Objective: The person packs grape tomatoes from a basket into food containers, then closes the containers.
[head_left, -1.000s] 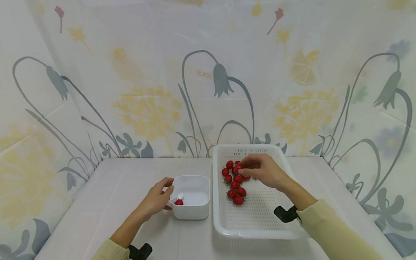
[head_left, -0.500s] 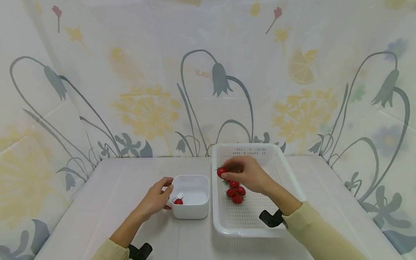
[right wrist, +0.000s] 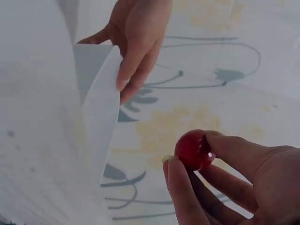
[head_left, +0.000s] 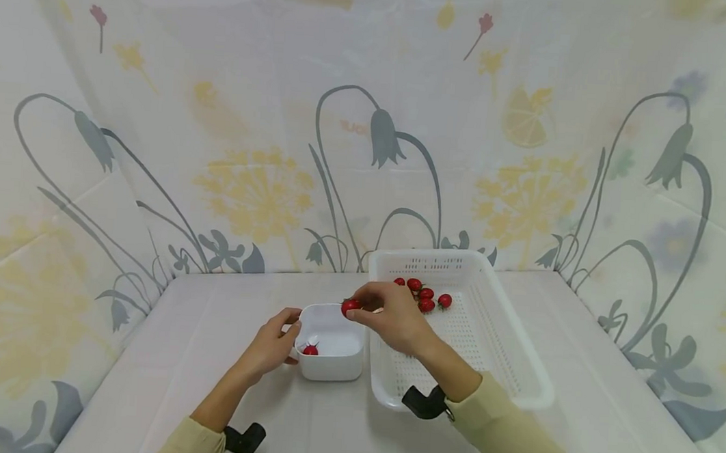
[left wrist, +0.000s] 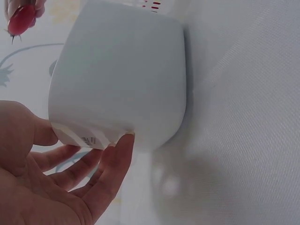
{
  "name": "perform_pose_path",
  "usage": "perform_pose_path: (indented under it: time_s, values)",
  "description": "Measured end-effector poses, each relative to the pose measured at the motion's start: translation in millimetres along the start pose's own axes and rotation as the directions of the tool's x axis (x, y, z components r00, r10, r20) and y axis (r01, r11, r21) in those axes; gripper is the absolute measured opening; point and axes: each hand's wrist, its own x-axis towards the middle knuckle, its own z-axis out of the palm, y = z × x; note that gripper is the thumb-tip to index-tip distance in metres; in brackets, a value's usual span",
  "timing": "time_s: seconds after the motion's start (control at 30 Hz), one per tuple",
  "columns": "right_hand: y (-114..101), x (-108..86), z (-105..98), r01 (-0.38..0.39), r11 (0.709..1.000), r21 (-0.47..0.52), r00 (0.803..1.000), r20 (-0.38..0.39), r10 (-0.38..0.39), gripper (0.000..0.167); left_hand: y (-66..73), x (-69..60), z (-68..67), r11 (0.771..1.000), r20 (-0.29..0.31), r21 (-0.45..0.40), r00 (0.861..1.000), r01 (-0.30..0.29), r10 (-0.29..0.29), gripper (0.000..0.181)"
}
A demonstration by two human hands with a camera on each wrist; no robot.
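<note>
My left hand (head_left: 272,345) grips the left side of a small white square box (head_left: 332,370), thumb at the rim and fingers against the wall in the left wrist view. One red cherry tomato (head_left: 310,350) lies inside, near the front left corner. Above the box's back right rim, my right hand (head_left: 395,318) pinches another tomato (head_left: 350,307) between thumb and fingers; the right wrist view shows this held tomato (right wrist: 193,150) clear of the box wall (right wrist: 101,117).
A white perforated basket (head_left: 542,390) stands right of the box, under my right forearm. Several tomatoes (head_left: 426,305) lie toward its back left; my right hand hides part of that area. A patterned sheet (head_left: 266,201) hangs behind the white-covered table (head_left: 211,307).
My right hand has taken a tomato from the basket's pile and carried it left, out over the box. Tomatoes behind the hand have come into view. My left hand and the box have stayed in place.
</note>
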Motion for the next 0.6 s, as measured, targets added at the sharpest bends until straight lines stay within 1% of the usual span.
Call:
perform_pose_path:
  time_s: [0.13, 0.33, 0.47, 0.6]
  values:
    - [-7, -0.5, 19, 0.014, 1.000, 0.020, 0.999, -0.030, -0.013, 0.013, -0.3, 0.6, 0.3, 1.000, 0.001, 0.005, 1.000, 0.000, 0.000, 0.039]
    - [-11, -1.3, 50, -0.007, 1.000, 0.025, 0.997, -0.081, 0.009, 0.012, -1.9, 0.9, 0.2, 1.000, -0.003, -0.005, 1.000, -0.004, 0.004, 0.039]
    - [-14, -0.8, 72, 0.008, 1.000, 0.004, 0.991, -0.132, -0.008, 0.011, -2.9, 1.1, 0.2, 1.000, -0.011, -0.015, 1.000, -0.022, 0.022, 0.038]
    - [-15, 0.2, 94, 0.030, 0.999, -0.044, 0.982, -0.188, -0.038, 0.010, -3.5, 1.2, 1.2, 0.999, -0.020, -0.017, 0.999, -0.037, 0.036, 0.037]
